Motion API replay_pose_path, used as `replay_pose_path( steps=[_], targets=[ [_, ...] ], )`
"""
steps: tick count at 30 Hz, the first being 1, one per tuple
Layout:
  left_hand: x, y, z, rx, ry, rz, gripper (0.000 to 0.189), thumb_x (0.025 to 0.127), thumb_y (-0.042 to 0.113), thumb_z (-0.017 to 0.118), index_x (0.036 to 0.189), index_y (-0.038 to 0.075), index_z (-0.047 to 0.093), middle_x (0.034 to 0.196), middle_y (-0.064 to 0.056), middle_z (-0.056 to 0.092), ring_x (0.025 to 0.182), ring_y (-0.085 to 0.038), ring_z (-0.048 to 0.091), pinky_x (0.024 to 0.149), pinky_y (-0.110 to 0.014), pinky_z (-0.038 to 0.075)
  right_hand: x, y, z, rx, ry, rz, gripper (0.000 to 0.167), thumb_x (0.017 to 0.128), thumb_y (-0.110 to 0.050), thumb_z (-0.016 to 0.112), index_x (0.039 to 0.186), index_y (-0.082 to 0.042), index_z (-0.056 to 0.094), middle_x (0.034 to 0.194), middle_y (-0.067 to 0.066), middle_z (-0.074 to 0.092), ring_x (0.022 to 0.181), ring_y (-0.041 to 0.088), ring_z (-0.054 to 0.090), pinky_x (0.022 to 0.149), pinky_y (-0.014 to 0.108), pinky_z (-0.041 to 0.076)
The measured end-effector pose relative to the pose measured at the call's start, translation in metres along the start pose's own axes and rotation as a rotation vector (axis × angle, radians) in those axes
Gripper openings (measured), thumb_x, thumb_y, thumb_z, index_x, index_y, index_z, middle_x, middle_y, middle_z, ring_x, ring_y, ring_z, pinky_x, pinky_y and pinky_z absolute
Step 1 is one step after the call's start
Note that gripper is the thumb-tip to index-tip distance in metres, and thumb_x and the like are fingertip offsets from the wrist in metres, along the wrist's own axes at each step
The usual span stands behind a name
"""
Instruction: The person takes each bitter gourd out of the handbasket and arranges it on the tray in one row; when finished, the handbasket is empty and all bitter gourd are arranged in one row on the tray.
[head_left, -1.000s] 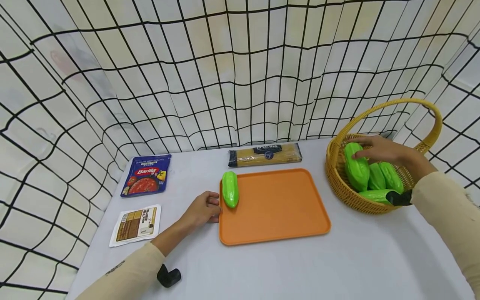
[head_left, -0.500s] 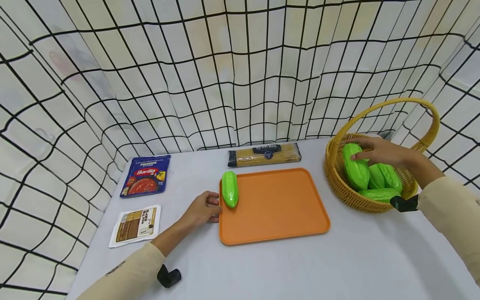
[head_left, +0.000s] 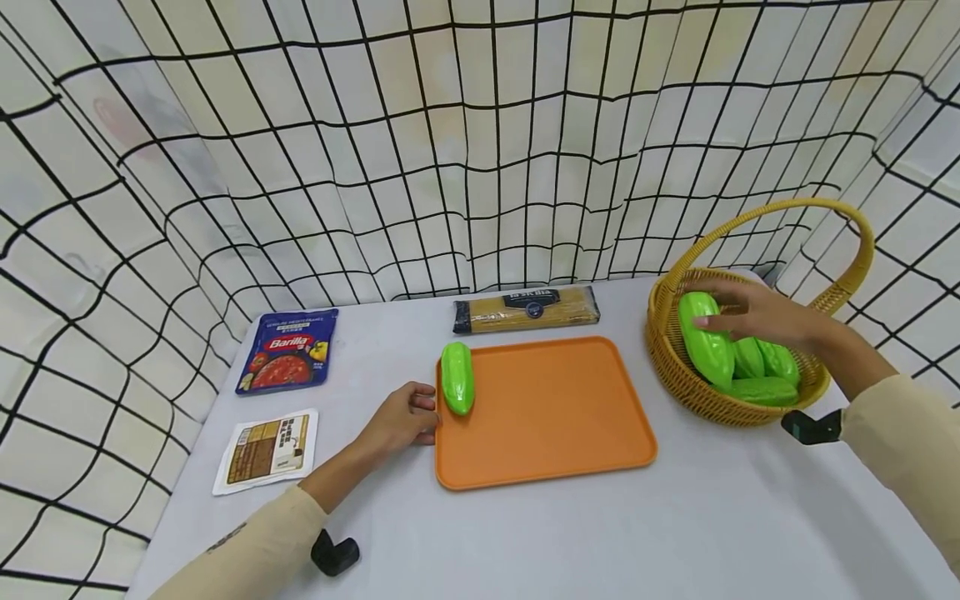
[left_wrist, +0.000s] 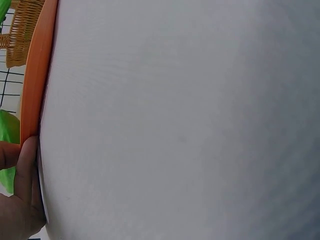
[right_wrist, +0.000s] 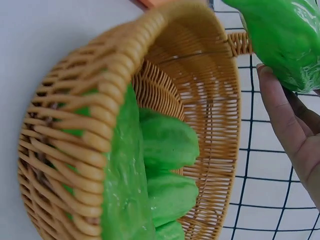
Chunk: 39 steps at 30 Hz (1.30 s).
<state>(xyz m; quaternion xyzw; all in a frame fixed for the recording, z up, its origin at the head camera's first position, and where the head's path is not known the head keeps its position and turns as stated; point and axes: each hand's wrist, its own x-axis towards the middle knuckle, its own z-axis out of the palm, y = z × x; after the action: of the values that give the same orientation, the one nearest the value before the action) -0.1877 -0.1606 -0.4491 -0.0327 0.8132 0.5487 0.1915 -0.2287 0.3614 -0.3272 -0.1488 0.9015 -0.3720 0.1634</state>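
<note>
My left hand (head_left: 397, 421) pinches the left rim of the orange tray (head_left: 555, 417); the left wrist view shows thumb and fingers (left_wrist: 25, 160) on either side of that rim. A smooth, bright green elongated vegetable (head_left: 457, 379) lies along the tray's left side. At the right, my right hand (head_left: 765, 312) grips a lumpy green bitter melon (head_left: 707, 346) over the wicker basket (head_left: 663, 354). In the right wrist view this bitter melon (right_wrist: 287, 37) is above the basket's rim. Several more green vegetables (right_wrist: 170, 140) lie inside the basket.
A pack of spaghetti (head_left: 528, 310) lies behind the tray. To the left are a blue Barilla pouch (head_left: 288, 350) and a white-and-brown packet (head_left: 267, 450). The basket's tall handle (head_left: 780, 207) arches over it. A black-grid net (head_left: 517, 150) hangs behind the table.
My right hand has drawn the bitter melon slightly toward the left, apart from the others in the basket. The left hand has stayed at the tray rim.
</note>
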Motion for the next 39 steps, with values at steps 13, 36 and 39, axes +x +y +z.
replay_pose_path(
  steps=[13, 36, 39],
  targets=[
    [-0.005, 0.000, 0.000, 0.012, 0.008, 0.002, 0.054, 0.090, 0.002, 0.064, 0.141, -0.001, 0.046, 0.121, -0.016, 0.052, 0.103, -0.023, 0.063, 0.075, -0.032, 0.065, -0.024, -0.018, 0.025, -0.047, 0.002, -0.046, 0.057, 0.102, -0.032, 0.057, 0.155, -0.020, 0.037, 0.147, 0.015, 0.047, 0.121, 0.035, 0.055, 0.087, 0.041, 0.060],
    [-0.002, 0.000, 0.001, -0.001, 0.003, 0.013, 0.053, 0.090, 0.002, 0.063, 0.140, -0.001, 0.046, 0.121, -0.016, 0.052, 0.101, -0.022, 0.063, 0.076, -0.031, 0.065, -0.002, -0.035, 0.090, 0.167, -0.105, -0.045, 0.060, 0.097, -0.033, 0.065, 0.151, -0.020, 0.041, 0.149, 0.016, 0.044, 0.129, 0.038, 0.048, 0.095, 0.041, 0.056],
    [-0.002, 0.001, 0.001, -0.004, 0.004, 0.012, 0.053, 0.090, 0.002, 0.064, 0.141, -0.001, 0.046, 0.121, -0.016, 0.052, 0.101, -0.022, 0.063, 0.076, -0.031, 0.065, 0.001, -0.037, 0.093, 0.188, -0.126, -0.040, 0.061, 0.097, -0.032, 0.065, 0.151, -0.019, 0.041, 0.146, 0.018, 0.046, 0.126, 0.036, 0.050, 0.094, 0.038, 0.056]
  ],
)
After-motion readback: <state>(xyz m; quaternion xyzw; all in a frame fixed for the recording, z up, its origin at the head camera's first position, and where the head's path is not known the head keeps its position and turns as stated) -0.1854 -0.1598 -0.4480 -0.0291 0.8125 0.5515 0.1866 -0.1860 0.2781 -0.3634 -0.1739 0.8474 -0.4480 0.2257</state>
